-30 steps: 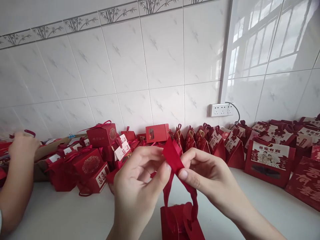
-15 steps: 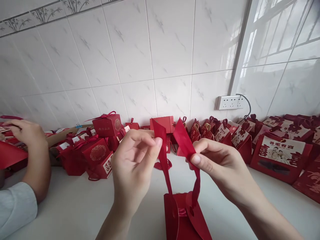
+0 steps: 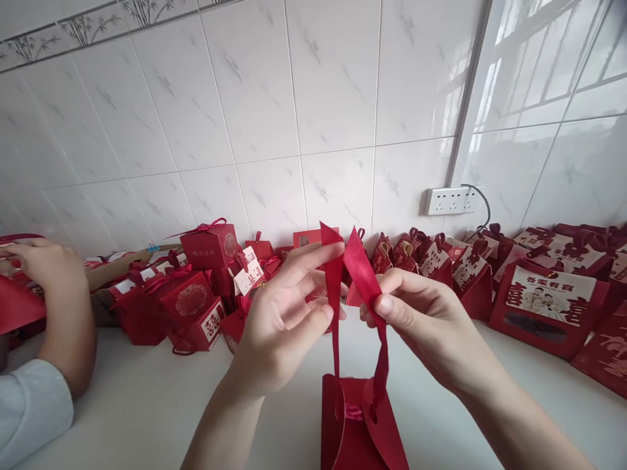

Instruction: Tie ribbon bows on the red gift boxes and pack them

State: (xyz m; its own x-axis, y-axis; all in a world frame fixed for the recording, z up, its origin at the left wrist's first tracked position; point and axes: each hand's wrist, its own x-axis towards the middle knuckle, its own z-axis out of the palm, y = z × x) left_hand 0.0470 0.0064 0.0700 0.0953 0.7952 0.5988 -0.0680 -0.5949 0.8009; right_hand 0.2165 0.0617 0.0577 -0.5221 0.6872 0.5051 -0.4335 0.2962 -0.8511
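A small red gift box (image 3: 360, 427) stands on the white counter (image 3: 147, 411) at the bottom centre, with two ends of a red ribbon (image 3: 336, 326) rising from its flaps. My left hand (image 3: 284, 320) holds the left ribbon end between thumb and fingers, the index finger stretched across it. My right hand (image 3: 421, 320) pinches the right ribbon end near its tip. Both ends are held upright, close together above the box.
Several red gift boxes (image 3: 191, 300) and red bags (image 3: 548, 297) line the tiled wall along the counter's back. Another person's hand (image 3: 46, 264) and light sleeve (image 3: 29, 408) handle red items at the far left. A white power strip (image 3: 450, 200) hangs on the wall.
My two hands have brought the ribbon ends closer together. The left fingers have shifted from a pinch to a looser hold with the index finger stretched out. The other person's hand stays at the left.
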